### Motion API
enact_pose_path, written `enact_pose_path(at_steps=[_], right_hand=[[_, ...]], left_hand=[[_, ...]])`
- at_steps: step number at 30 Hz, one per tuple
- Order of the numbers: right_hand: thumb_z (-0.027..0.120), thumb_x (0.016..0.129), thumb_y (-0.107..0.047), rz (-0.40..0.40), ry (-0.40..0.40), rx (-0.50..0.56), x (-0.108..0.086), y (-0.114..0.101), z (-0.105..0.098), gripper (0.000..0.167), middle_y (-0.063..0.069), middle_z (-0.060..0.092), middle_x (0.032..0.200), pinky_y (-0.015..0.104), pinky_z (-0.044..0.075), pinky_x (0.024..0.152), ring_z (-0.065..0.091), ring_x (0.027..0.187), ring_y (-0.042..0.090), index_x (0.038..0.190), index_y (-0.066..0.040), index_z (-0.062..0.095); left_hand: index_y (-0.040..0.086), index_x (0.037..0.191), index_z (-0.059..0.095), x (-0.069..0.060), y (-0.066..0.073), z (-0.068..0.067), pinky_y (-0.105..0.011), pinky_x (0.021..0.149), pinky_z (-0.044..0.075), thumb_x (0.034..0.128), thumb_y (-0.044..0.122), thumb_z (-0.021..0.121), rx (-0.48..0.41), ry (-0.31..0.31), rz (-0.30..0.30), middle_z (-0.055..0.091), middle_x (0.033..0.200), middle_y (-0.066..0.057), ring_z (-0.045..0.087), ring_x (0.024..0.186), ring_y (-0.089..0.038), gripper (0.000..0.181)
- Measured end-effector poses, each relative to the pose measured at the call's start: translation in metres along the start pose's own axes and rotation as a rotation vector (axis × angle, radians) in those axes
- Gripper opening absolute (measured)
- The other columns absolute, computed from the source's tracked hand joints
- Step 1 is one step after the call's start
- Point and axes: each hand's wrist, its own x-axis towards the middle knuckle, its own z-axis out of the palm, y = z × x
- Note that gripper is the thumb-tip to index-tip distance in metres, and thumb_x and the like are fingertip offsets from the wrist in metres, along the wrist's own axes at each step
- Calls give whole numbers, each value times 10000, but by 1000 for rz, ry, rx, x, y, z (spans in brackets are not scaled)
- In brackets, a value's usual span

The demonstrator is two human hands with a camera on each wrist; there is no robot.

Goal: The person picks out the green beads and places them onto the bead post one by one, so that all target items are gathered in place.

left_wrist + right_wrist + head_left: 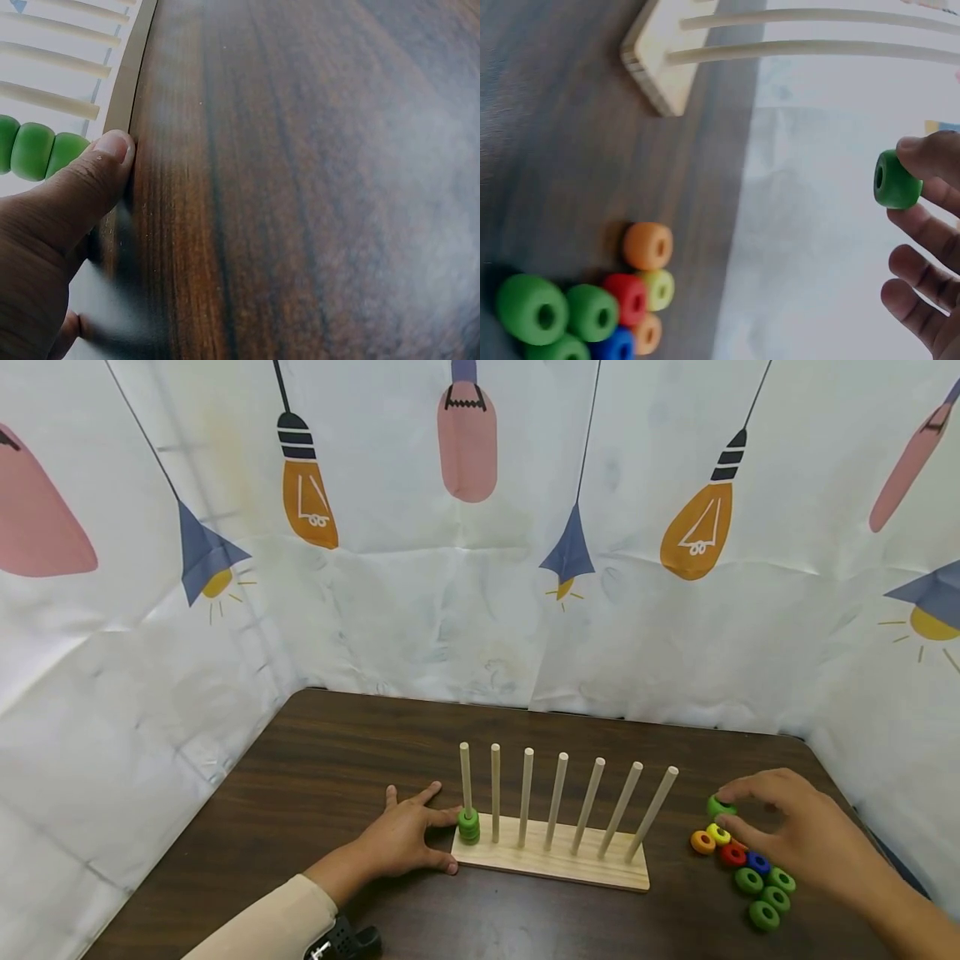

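Observation:
A pale wooden peg board (555, 857) with a row of upright pegs stands on the table. Its leftmost peg carries a stack of green beads (468, 827). My left hand (401, 839) rests at the board's left end, with the thumb at the front corner and the other fingers spread. In the right wrist view, my right hand (937, 195) pinches a green bead (898, 180) between thumb and fingers. That hand (802, 831) is right of the board, raised over a group of loose beads, and partly hides them in the head view.
Loose beads lie right of the board: several green ones (763, 916), a red bead (733, 855), a blue bead (758, 862), a yellow bead (718, 835) and orange ones (702, 842). The dark wooden table (360, 735) meets a printed white curtain (420, 627) behind.

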Motion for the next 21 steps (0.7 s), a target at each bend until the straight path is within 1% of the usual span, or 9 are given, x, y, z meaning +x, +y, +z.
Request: enact_pose_path(at_steps=[6,12,17,21], right_hand=[[968,661,-119,11,1,-3,14,-10,-9,464,-167,677,1013,97,434,772,523,984,-27,995,-338,731],[962,638,-63,-51,20,35,22,-16,-14,493,-169,679,1009,93,434,793,521,994,-23,997,-315,736],[955,607,-24,-101,39,62,31,-22,-19,534,-155,686,1022,84,413,840,529,1007,-4,1011,-299,739],[949,595,-18,-129,44,67,39,-29,-23,536,-153,693,1022,98,412,837,542,994,6,1008,-289,742]], left_hand=[[238,1407,661,0,0,1,-847,1041,-18,744,551,867,1,-1,-2,549,1499,-37,291,1503,-371,762],[247,1416,652,1,-1,1,-842,1050,-15,749,548,866,5,-9,-7,529,1515,-52,295,1501,-371,762],[236,1418,650,1,0,1,-840,1053,-11,746,538,871,2,-9,-7,557,1489,-23,286,1506,-363,769],[236,1418,650,1,-1,1,-835,1058,-14,746,542,869,0,-10,-12,557,1489,-12,279,1511,-350,770]])
